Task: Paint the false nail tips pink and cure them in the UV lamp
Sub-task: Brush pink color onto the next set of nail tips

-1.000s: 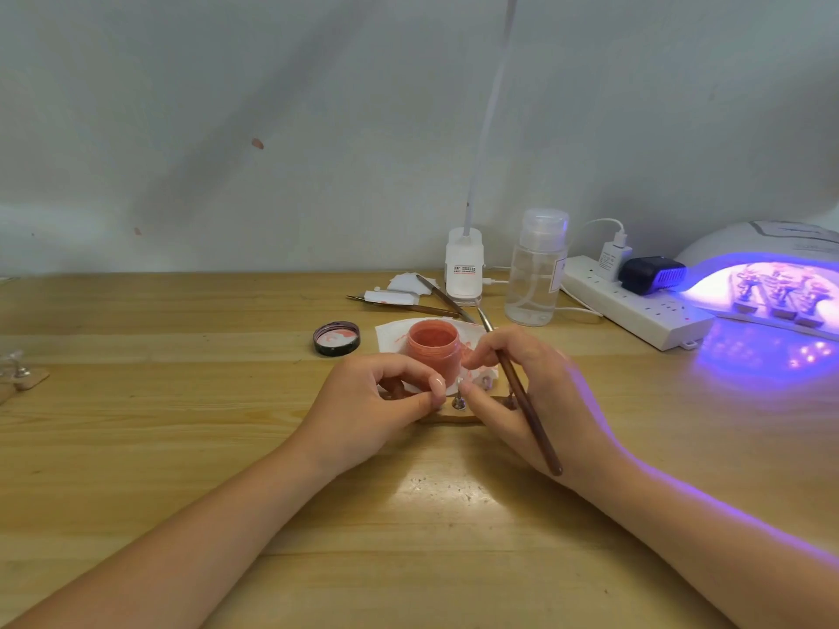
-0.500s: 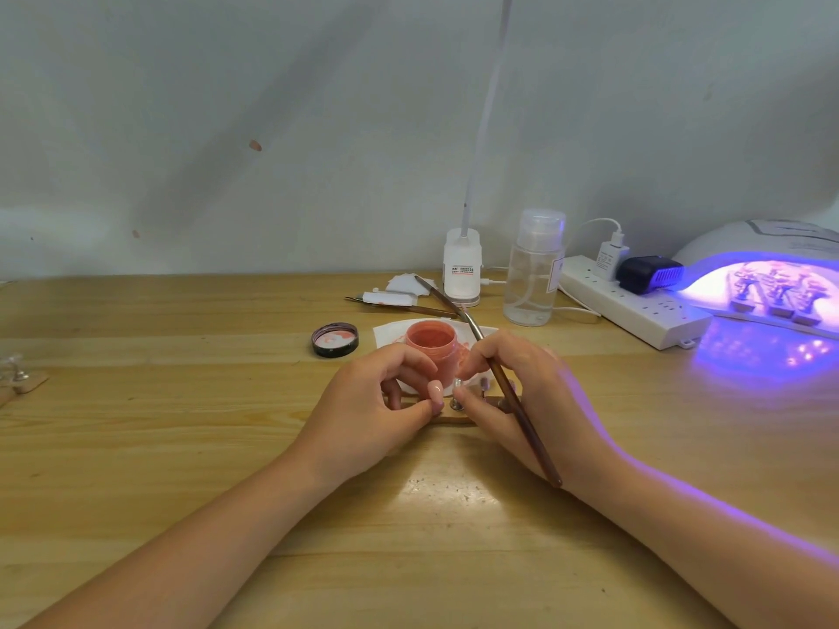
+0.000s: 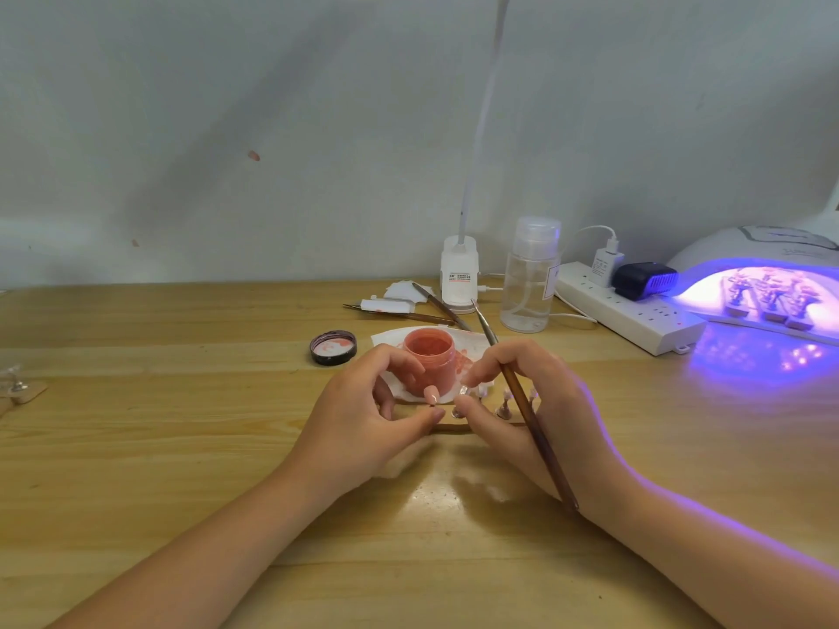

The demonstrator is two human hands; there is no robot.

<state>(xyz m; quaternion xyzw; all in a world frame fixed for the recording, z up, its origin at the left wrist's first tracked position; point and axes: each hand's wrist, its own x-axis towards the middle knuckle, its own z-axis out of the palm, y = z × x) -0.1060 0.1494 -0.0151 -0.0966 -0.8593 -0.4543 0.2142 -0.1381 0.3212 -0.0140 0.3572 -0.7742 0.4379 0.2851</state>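
Between the earlier frames and this one, both hands had shifted only slightly over the wooden stand, the brush tilting a little more upright while the fingertips stayed close together. The left hand pinched the near end of the stand between thumb and forefinger. The right hand carried the brush tucked across its fingers, bristle end pointing away toward the wall, while its thumb and forefinger closed on a clear nail tip mounted on the stand. The two hands sat almost touching at the fingertips. Further unpainted tips stood on the same stand, partly hidden behind the right hand; their number could not be told. Just behind the hands, the open jar of pink gel rested on a stained paper towel, with its black lid lying to the left. At the far right, the UV lamp was lit violet, and several stands of tips sat inside it, apparently curing. Judged from this, the task was partway through: one batch appeared to be under the lamp, whereas the tips on the near stand still looked clear and awaited painting and curing. Spare brushes, a clear bottle and a power strip lay toward the wall.
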